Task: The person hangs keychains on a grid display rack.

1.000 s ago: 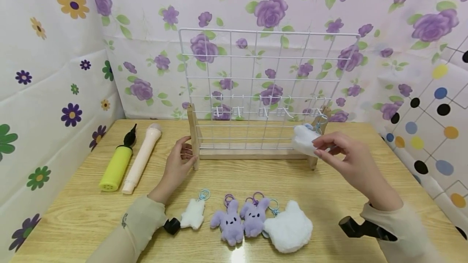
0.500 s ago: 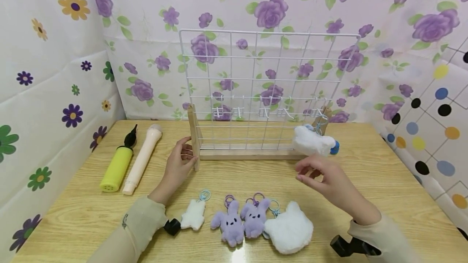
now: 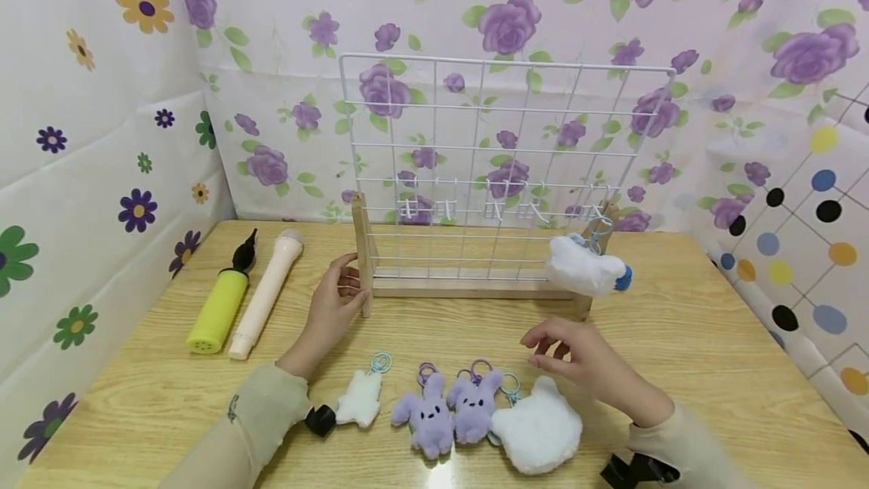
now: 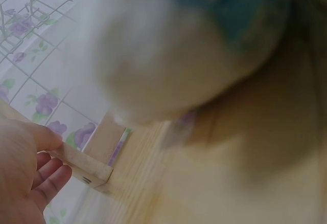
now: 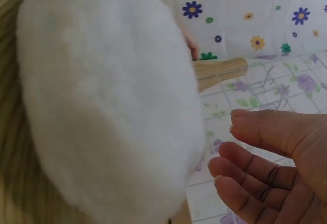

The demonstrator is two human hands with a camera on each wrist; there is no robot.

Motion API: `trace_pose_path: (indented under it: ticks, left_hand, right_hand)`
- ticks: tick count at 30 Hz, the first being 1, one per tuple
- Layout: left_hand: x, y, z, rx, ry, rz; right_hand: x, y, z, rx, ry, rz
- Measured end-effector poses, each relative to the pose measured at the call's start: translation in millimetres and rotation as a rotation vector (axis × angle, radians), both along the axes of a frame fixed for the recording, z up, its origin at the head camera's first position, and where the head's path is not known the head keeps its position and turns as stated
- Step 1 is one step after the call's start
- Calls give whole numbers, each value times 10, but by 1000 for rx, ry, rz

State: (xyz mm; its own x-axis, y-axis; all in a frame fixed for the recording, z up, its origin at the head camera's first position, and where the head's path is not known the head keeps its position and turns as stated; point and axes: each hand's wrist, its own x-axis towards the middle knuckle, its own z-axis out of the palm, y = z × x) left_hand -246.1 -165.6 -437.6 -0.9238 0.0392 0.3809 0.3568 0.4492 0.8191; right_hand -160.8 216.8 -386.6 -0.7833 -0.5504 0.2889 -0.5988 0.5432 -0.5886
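Observation:
My left hand (image 3: 333, 300) grips the left wooden leg (image 3: 363, 255) of a white wire grid rack (image 3: 482, 146), thumb in front. My right hand (image 3: 577, 357) hovers, fingers loosely bent and holding nothing, above a large white plush keychain (image 3: 539, 429) with a light blue ring. A white plush keychain (image 3: 584, 266) with a blue end hangs from a hook at the rack's right side. Two purple bunny keychains (image 3: 428, 417) and a small white plush keychain (image 3: 360, 398) lie in a row at the front. In the right wrist view, white plush (image 5: 107, 96) fills the left side.
Several white hooks (image 3: 492, 210) sit on the grid's lower bars. At the left lie a yellow hand pump (image 3: 219, 312) with a black nozzle and a pale pink tube-shaped thing (image 3: 265, 296). Flowered cloth (image 3: 271, 96) stands behind the wooden table.
My right hand has let go of the white plush keychain, which now hangs from the rack. It has moved down and left toward the front row. My left hand stays on the leg.

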Motion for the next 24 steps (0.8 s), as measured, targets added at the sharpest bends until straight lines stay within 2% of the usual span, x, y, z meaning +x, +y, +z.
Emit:
trace_pose_path:
  ticks: [9, 18, 24]
  left_hand:
    - [-17, 2, -10, -2, 20, 6]
    - [-22, -2, 1, 1, 22, 4]
    - [-21, 1, -38, 16, 92, -2]
  right_hand:
    - [-30, -44, -110, 59, -88, 32]
    - [-67, -111, -165, 169, -201, 79]
    - [-88, -157, -174, 236, -203, 91]
